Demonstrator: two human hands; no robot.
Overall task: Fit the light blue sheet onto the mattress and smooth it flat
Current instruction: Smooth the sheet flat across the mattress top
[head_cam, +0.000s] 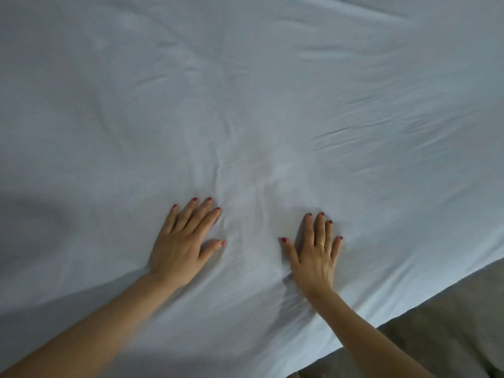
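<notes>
**Smoothing stage: both palms down on the sheet**

You are in the smoothing step, by the look of it. The light blue cotton bed sheet (pixel 272 105) already covers the mattress across nearly the whole view; its near edge runs down toward 5 o'clock, where a grey-brown surface (pixel 450 323), probably floor or carpet, shows beyond it. The mattress itself is hidden under the cloth, so you cannot tell whether the corners are tucked.

Your left hand (pixel 182 246) lies flat at about 7 o'clock from the centre, fingers (pixel 201 216) straight and spread, gripping nothing. Your right hand (pixel 316 257) lies flat near 5 o'clock, fingers likewise extended and pressing the cloth, with a thin gold ring (pixel 320 243) on one of them. The hands are near each other but apart.

Between and just ahead of them a ridge of bunched creases rises toward 12 o'clock, and finer wrinkles fan out toward 2 and 3 o'clock. The sheet looks thin and soft, so it should slide easily.

The next move likely calls for sweeping both palms outward and away, pushing that central ridge toward the edges.
</notes>
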